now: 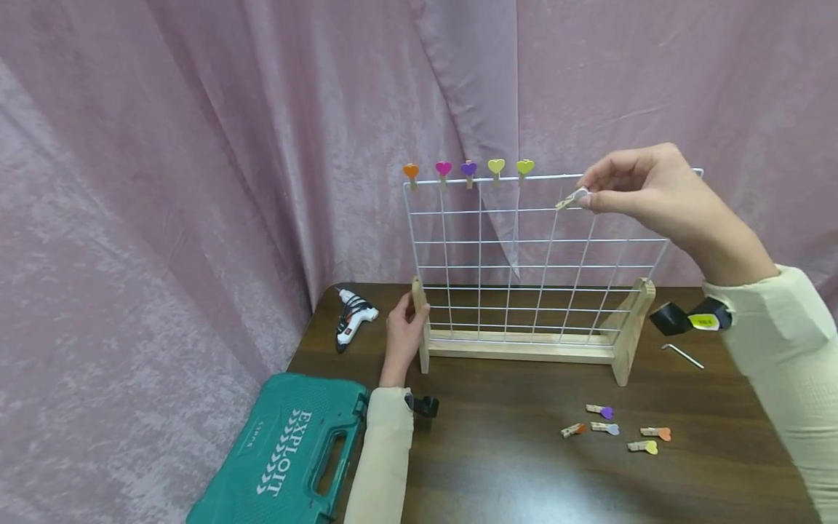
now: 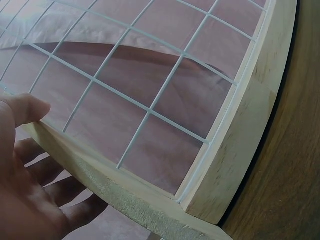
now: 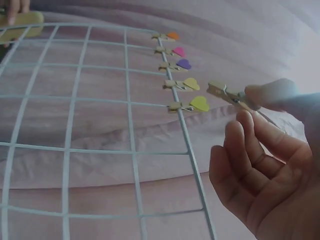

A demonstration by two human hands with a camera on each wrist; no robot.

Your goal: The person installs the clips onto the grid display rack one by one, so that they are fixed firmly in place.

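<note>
My right hand [image 1: 644,185] pinches a small wooden clothespin [image 3: 224,93] between thumb and fingertips. It is held up at the top wire of the white wire grid [image 1: 480,241], right of the clips there. Along that top edge sit several heart clothespins: an orange one [image 1: 410,172], a pink one [image 1: 443,169], a purple one [image 1: 468,169] and two yellowish ones [image 3: 199,103]. Low at the left end, my left hand [image 1: 404,331] grips the upright of the wooden stand [image 2: 95,172], with its thumb on one side and the fingers on the other.
Several more heart clothespins [image 1: 604,428] lie loose on the brown table [image 1: 497,480]. A hex key [image 1: 683,356] lies right of the stand. On the left are a glue gun [image 1: 356,318] and a green tool case [image 1: 288,444]. A pink curtain [image 1: 366,109] hangs behind.
</note>
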